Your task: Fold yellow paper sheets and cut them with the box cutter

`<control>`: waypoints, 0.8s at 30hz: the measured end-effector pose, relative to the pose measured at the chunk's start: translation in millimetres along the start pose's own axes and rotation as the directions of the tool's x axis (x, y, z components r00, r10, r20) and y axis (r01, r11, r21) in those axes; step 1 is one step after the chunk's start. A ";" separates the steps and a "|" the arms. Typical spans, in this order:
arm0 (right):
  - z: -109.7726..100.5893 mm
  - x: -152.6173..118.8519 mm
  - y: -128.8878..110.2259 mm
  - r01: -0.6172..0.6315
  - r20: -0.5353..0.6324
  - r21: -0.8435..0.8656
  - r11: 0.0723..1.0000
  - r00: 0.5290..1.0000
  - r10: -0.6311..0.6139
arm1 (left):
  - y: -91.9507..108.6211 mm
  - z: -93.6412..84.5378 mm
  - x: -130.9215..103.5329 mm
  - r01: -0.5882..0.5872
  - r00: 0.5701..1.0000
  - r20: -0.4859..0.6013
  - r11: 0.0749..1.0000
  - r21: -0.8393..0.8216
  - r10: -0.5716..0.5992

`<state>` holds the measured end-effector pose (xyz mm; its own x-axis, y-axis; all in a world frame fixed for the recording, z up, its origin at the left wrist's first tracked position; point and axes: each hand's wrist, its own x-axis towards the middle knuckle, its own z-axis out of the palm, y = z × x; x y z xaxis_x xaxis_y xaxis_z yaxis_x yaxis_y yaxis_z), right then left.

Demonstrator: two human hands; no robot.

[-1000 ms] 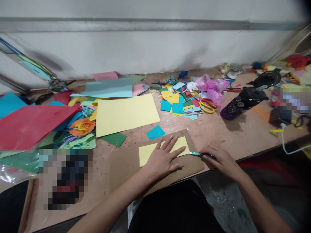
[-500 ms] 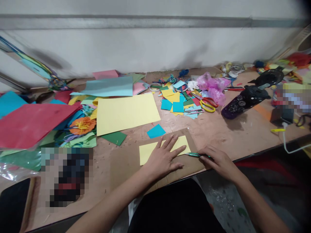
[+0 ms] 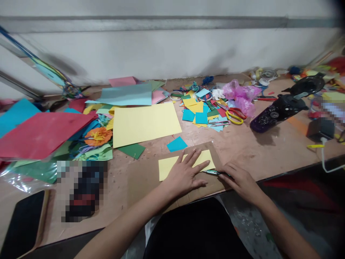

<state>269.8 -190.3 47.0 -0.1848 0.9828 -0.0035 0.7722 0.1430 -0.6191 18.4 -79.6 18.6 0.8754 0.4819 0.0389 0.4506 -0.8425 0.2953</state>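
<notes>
My left hand lies with fingers spread on a yellow paper strip, pressing it against a brown cardboard sheet. The strip's middle is hidden under that hand. My right hand is closed around a slim green craft knife. Its silvery tip points left along the strip's near edge, close to my left index finger and thumb. Just beyond the cardboard is a blue paper piece. A large yellow sheet lies farther back, partly over a dark green piece.
Scissors and small cut papers lie at the back. A dark bottle with its lid raised stands right. Red sheets and an orange paper flower are left, above a phone. The table's front edge runs near my body.
The whole view has shifted, so the table's things appear slightly farther right. My right hand and the craft knife have moved a little left along the strip. My left hand stays on the paper.
</notes>
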 end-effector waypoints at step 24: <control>4.7 0.5 -6.7 0.039 -0.033 -0.038 0.999 0.999 -0.040 | -15.5 -11.3 -6.4 0.055 0.998 0.003 0.998 0.002 -0.055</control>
<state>261.6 -191.3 47.5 -0.1953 0.9796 0.0472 0.7868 0.1852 -0.5887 3.8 -67.0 24.5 0.8499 0.5265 0.0198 0.4982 -0.8153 0.2949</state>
